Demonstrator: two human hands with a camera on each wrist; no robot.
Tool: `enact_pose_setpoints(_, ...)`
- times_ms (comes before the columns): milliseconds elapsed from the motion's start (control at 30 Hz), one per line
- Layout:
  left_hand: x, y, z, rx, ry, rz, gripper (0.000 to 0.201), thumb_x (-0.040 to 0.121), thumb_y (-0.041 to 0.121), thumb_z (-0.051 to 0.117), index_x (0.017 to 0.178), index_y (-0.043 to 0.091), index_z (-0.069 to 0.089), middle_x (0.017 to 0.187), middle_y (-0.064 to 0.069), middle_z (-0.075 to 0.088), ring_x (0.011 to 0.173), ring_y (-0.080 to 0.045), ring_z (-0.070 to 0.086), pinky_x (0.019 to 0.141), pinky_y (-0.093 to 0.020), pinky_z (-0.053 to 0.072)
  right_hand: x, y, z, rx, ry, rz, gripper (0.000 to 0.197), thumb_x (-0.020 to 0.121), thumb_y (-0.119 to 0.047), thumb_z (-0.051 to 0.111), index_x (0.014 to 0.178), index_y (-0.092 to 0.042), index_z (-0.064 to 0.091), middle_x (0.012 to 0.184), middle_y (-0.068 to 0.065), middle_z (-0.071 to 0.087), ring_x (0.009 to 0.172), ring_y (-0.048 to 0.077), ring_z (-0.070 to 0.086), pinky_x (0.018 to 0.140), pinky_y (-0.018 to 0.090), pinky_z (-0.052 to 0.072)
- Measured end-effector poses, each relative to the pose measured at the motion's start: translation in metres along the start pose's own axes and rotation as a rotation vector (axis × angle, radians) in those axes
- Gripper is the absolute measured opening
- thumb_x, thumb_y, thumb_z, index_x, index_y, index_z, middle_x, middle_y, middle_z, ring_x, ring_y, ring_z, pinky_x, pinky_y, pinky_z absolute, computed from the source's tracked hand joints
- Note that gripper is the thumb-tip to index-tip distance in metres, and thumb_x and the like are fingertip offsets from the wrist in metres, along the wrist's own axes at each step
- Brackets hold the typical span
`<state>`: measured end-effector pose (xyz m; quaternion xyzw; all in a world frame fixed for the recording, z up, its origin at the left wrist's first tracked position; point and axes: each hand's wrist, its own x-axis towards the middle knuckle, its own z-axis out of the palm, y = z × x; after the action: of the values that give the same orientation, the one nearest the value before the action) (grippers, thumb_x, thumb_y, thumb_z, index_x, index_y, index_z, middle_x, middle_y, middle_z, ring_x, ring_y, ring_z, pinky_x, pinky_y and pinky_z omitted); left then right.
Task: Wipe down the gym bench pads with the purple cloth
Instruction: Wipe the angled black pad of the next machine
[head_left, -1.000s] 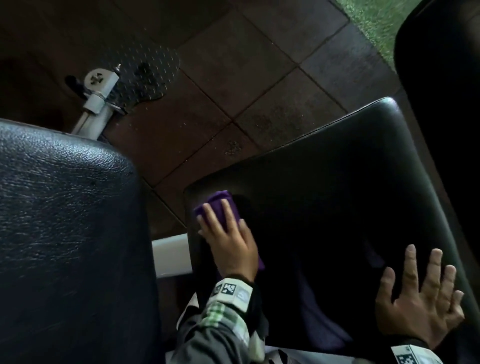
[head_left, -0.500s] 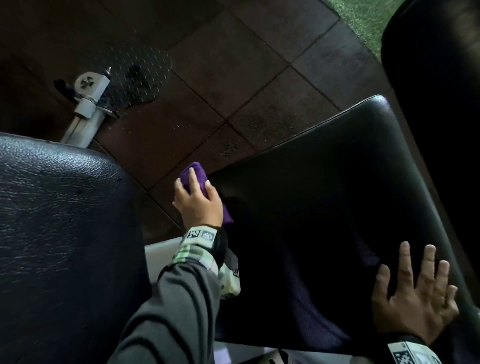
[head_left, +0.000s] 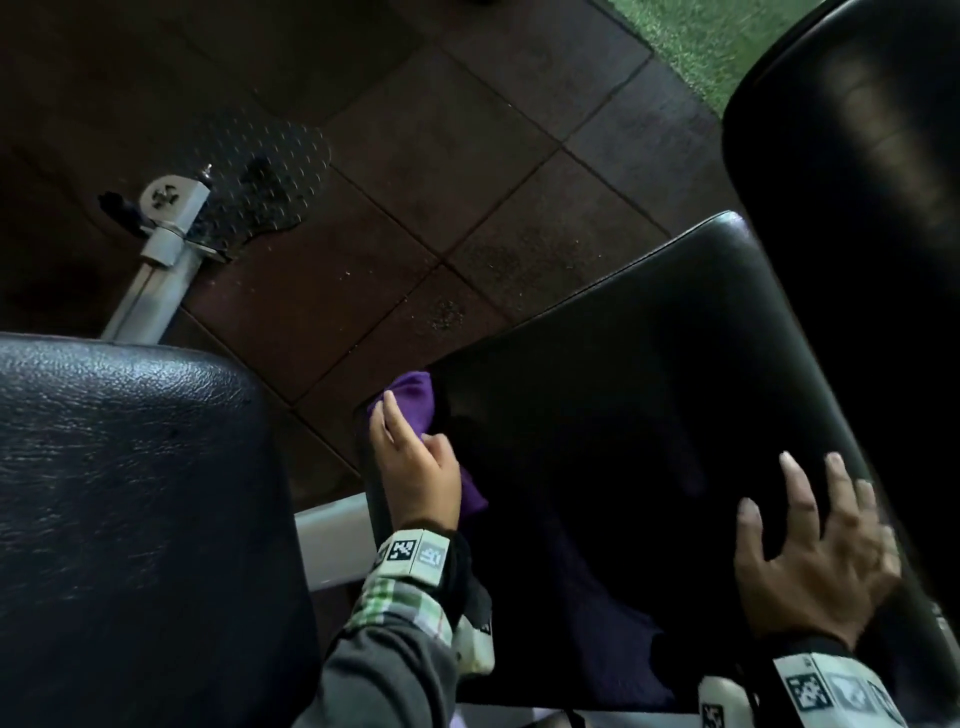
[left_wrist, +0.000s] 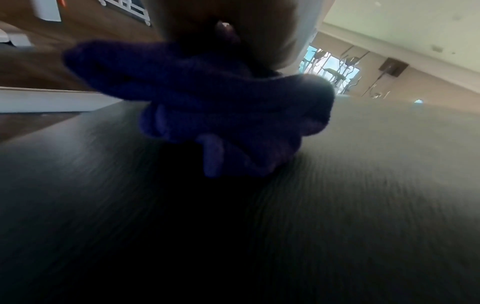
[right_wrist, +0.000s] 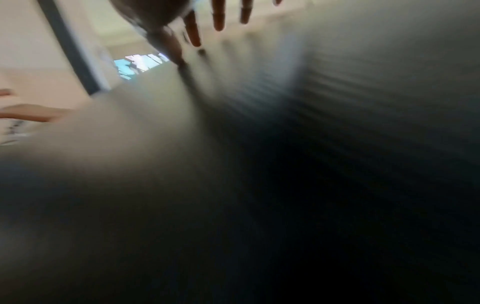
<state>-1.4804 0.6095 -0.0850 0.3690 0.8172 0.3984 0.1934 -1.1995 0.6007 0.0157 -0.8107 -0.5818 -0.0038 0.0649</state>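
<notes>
The floor (head_left: 363, 218) was dark square tiles, with green turf (head_left: 691, 47) at the far edge. A grained black pad (head_left: 130, 519) sat on the left; a smoother, glossy black pad (head_left: 649, 389) lay in the middle, a third (head_left: 857, 208) on the right. The right hand (head_left: 815, 561) lay flat on the middle pad, grip spread apart. The left hand (head_left: 415, 467) pressed the bunched, fuzzy purple cloth (head_left: 410, 397) against that pad's far left corner, grip curled over it. Wristband tags (head_left: 413, 553) bore coded squares, unreadable.
</notes>
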Motion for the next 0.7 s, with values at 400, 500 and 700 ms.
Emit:
enact_pose_setpoints(400,0.083,0.127,0.065,-0.165,-0.503,0.473,0.064,0.083,0.029,0.039,0.131,-0.013,0.047,0.125,-0.032,0.053,0.115,-0.044,0.055,0.105,-0.028,0.031,0.055,-0.065,0.015,0.013,0.157,-0.003,0.051,0.084,-0.022,0.048,0.134,-0.015,0.048,0.132,0.019,0.050,0.117,0.023,0.032,0.089,0.035,0.022)
enact_pose_setpoints(500,0.081,0.138,0.079,-0.027,-0.704,0.477,0.071,0.083,0.038,0.032,0.144,0.001,0.038,0.144,-0.021,0.041,0.126,-0.039,0.047,0.109,-0.047,0.034,0.055,-0.074,0.001,0.035,0.059,0.084,0.051,0.084,-0.025,0.044,0.134,-0.017,0.048,0.125,0.019,0.056,0.109,0.031,0.050,0.083,0.040,0.041)
enact_pose_setpoints(700,0.107,0.160,0.088,0.094,-0.901,0.379,0.061,0.097,0.022,0.048,0.152,0.016,0.023,0.156,-0.004,0.026,0.137,-0.028,0.035,0.113,-0.037,0.024,0.061,-0.087,-0.019,0.196,-0.345,0.240,0.071,0.084,-0.047,0.013,0.144,-0.014,0.032,0.141,0.016,0.043,0.123,0.036,0.044,0.096,0.044,0.034)
